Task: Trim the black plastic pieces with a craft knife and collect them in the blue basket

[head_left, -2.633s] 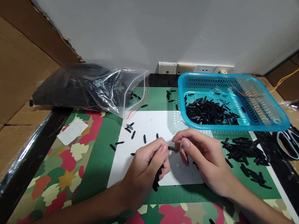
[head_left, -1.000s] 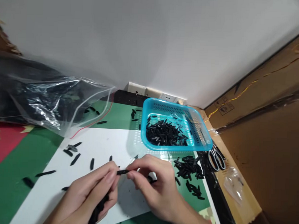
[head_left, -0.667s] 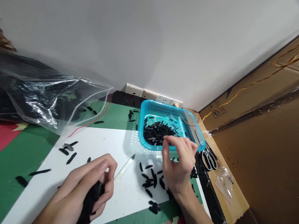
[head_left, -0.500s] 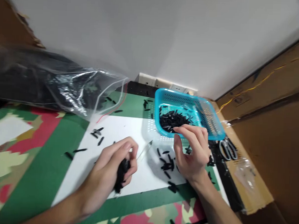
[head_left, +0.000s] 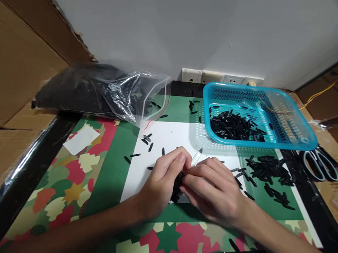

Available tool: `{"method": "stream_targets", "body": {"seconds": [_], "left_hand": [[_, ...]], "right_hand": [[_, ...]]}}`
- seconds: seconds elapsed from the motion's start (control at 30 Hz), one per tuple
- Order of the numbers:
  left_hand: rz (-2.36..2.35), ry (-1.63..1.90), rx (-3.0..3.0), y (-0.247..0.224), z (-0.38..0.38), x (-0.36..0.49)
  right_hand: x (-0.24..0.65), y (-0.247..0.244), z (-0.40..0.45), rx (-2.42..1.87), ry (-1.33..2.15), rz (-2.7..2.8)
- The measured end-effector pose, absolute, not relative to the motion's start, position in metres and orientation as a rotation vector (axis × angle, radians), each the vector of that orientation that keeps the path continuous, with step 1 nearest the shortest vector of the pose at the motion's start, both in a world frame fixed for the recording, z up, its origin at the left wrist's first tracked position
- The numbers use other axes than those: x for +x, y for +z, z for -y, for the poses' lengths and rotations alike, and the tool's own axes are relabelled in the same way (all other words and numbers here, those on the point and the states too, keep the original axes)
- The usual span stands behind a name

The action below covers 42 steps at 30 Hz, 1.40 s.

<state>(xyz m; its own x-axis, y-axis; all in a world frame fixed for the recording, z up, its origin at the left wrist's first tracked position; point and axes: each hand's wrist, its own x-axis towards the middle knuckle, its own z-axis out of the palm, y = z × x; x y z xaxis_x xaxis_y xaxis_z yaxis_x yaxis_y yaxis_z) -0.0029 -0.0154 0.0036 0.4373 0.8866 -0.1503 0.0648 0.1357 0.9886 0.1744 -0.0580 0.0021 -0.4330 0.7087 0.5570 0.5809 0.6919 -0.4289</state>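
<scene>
My left hand (head_left: 166, 182), closed in a fist, holds a bunch of small, slender black pieces (head_left: 176, 188) over the white sheet (head_left: 144, 181). The fingers of my right hand (head_left: 213, 188) are pinched together against the front of that bunch; what lies between them is hidden. Just beyond both hands a clear, pointed strip (head_left: 196, 157) with a dark tip sticks up; I cannot tell if it is held or lying there. More loose black pieces (head_left: 265, 168) lie in piles to the right of my right hand, and a few (head_left: 147, 138) are scattered left.
A blue plastic basket (head_left: 269, 144) with black pieces inside stands at the back right. Scissors (head_left: 320, 166) lie beside it. A clear zip bag (head_left: 103, 92) full of dark material rests at the back left, before the wall sockets (head_left: 213, 77). A white paper scrap (head_left: 81, 140) is at left.
My right hand has come from the basket's near edge down to the bunch in my left hand, and its fingers have closed. The view has shifted, showing more of the table.
</scene>
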Motion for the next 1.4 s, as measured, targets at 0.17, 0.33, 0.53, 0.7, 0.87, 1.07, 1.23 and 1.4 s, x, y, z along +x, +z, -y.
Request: {"method": "stream_targets", "body": {"seconds": [0.17,0.33,0.53,0.7,0.87,1.07,1.23,1.4], "left_hand": [[-0.916,0.740,1.280,0.003,0.017,-0.003],[-0.894,0.720,1.273,0.005,0.023,-0.003],[-0.860,0.660,1.221,0.010,0.029,-0.004],[-0.836,0.642,1.154,0.005,0.028,-0.005],[-0.802,0.641,1.054,0.000,0.025,-0.006],[-0.800,0.622,0.946,0.003,0.021,-0.006],[-0.771,0.602,0.932,0.004,0.021,-0.006],[-0.794,0.624,0.967,0.002,0.022,-0.005]], "right_hand": [[0.175,0.006,0.058,-1.006,0.285,2.146],[0.176,0.008,0.057,-1.065,0.391,2.111],[0.179,0.006,0.059,-1.062,0.507,2.009],[0.182,0.007,0.058,-1.088,0.697,1.838],[0.183,0.011,0.056,-1.133,0.796,1.713],[0.186,0.011,0.053,-1.173,1.020,1.452],[0.188,0.007,0.049,-1.184,1.187,1.294],[0.187,0.006,0.048,-1.179,1.340,1.202]]}}
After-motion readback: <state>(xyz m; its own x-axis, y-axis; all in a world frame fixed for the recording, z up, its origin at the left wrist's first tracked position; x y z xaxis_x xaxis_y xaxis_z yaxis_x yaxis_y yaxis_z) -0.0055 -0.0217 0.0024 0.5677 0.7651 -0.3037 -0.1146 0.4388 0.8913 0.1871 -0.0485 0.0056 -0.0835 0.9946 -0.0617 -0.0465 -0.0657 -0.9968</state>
